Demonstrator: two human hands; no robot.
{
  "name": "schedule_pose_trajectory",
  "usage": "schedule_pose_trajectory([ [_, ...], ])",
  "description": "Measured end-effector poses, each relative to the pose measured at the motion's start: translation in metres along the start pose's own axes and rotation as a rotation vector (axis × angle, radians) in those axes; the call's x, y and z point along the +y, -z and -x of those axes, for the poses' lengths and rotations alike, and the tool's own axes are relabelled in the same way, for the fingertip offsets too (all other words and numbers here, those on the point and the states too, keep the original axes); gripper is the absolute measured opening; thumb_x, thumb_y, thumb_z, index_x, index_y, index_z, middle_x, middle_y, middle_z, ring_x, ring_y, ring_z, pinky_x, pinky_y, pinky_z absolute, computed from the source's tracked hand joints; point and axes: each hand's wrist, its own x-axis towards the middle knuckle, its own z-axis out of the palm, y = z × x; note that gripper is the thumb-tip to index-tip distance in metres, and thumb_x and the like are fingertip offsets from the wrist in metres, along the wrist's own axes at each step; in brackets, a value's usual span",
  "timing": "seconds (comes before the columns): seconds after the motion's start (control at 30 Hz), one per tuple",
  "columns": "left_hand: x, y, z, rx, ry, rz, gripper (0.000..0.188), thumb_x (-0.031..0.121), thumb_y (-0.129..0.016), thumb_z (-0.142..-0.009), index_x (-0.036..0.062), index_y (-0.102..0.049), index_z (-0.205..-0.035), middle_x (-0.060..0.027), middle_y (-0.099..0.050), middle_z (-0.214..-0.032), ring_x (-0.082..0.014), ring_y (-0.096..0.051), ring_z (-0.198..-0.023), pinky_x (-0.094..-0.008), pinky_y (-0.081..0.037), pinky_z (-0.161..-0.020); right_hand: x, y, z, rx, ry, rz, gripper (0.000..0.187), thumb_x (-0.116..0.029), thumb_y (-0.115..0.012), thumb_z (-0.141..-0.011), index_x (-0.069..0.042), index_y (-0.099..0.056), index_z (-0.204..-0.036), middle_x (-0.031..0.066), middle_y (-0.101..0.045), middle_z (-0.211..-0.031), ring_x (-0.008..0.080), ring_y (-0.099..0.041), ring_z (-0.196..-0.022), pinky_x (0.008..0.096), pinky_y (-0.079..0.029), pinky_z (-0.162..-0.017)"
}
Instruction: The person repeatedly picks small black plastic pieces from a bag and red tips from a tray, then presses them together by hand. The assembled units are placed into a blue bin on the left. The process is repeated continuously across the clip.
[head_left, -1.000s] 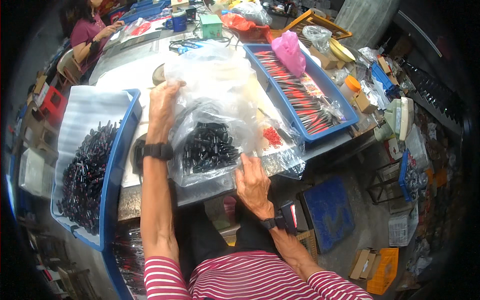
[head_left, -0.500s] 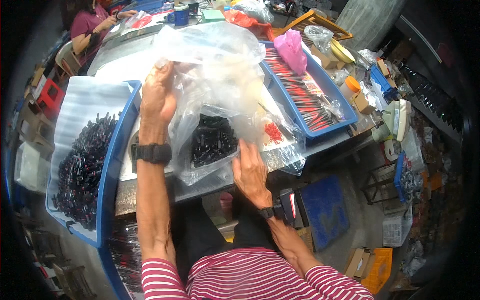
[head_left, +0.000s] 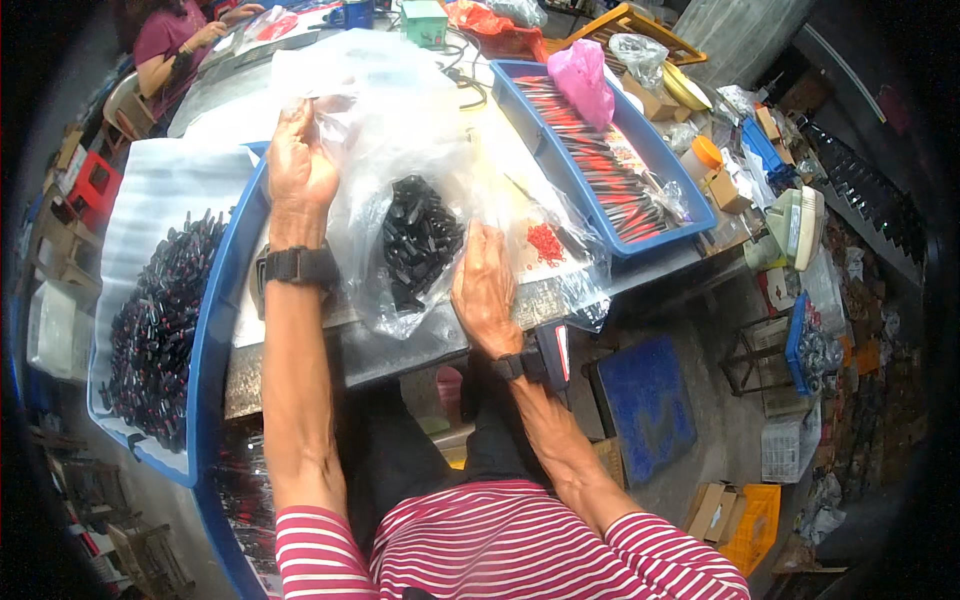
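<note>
A clear plastic bag (head_left: 365,215) stands at the table's front edge with a heap of small black parts (head_left: 420,235) in its lower half. Its upper left edge is pinched in my left hand (head_left: 303,170), fingers closed, wrist wearing a black band. Against the bag's right side lies my right hand (head_left: 485,285), fingers fairly straight and close together, touching the plastic; its thumb is hard to make out. Small red rings (head_left: 545,243) lie to the right of that hand, by another piece of clear plastic (head_left: 585,295).
A blue tray (head_left: 205,370) of black parts stands at the left. Another blue tray (head_left: 632,248) at the right holds red-and-black pieces and a pink bag (head_left: 578,82). Behind are a green box (head_left: 424,24) and a dark cable (head_left: 465,75). A co-worker (head_left: 165,45) sits far left.
The black parts have gathered into a narrower, rounder heap. My left hand has moved slightly up and left with the bag's edge. My right hand has shifted up along the bag's side.
</note>
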Motion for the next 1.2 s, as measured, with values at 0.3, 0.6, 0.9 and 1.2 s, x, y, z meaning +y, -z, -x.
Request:
schedule_pose_trajectory([
  [0.3, -0.004, 0.019, -0.022, -0.045, 0.023, -0.100, 0.019, 0.010, -0.043, -0.095, 0.0002, -0.055, -0.105, -0.0142, -0.063, -0.103, -0.0239, -0.060, -0.096, -0.0368, -0.051, -0.082, -0.010, 0.021, 0.015, 0.016, -0.010, -0.203, 0.048, 0.007, -0.049, -0.075, 0.007, -0.045, -0.123, 0.0232, -0.049, -0.106, 0.0388, -0.051, -0.096, 0.0421, -0.044, -0.082],
  [0.6, -0.013, 0.040, -0.010, -0.117, -0.220, -0.965, 0.038, 0.026, -0.052, -0.089, -0.0020, -0.052, -0.115, -0.0181, -0.058, -0.107, -0.0225, -0.053, -0.105, -0.0318, -0.041, -0.088, -0.019, 0.026, 0.030, 0.006, 0.037, -0.280, 0.037, 0.002, -0.055, -0.075, 0.000, -0.052, -0.112, 0.0197, -0.048, -0.097, 0.0350, -0.053, -0.088, 0.0412, -0.046, -0.075],
  [0.9, -0.012, -0.005, 0.113, 0.182, -0.496, -1.384, 0.041, 0.009, -0.056, -0.082, -0.0045, -0.048, -0.120, -0.0234, -0.048, -0.114, -0.0350, -0.048, -0.106, -0.0415, -0.036, -0.095, -0.016, 0.019, 0.029, 0.039, 0.023, -0.318, 0.017, 0.002, -0.059, -0.075, -0.003, -0.058, -0.092, 0.0142, -0.052, -0.084, 0.0326, -0.055, -0.077, 0.0402, -0.046, -0.066],
  [1.2, -0.041, 0.012, 0.209, -0.025, -0.335, -1.788, 0.041, 0.004, -0.067, -0.070, 0.0031, -0.053, -0.109, -0.0158, -0.046, -0.102, -0.0342, -0.046, -0.099, -0.0427, -0.037, -0.086, -0.018, 0.019, 0.028, 0.060, 0.074, -0.323, 0.011, 0.004, -0.059, -0.075, -0.001, -0.056, -0.084, 0.0144, -0.052, -0.077, 0.0335, -0.054, -0.074, 0.0411, -0.044, -0.064],
])
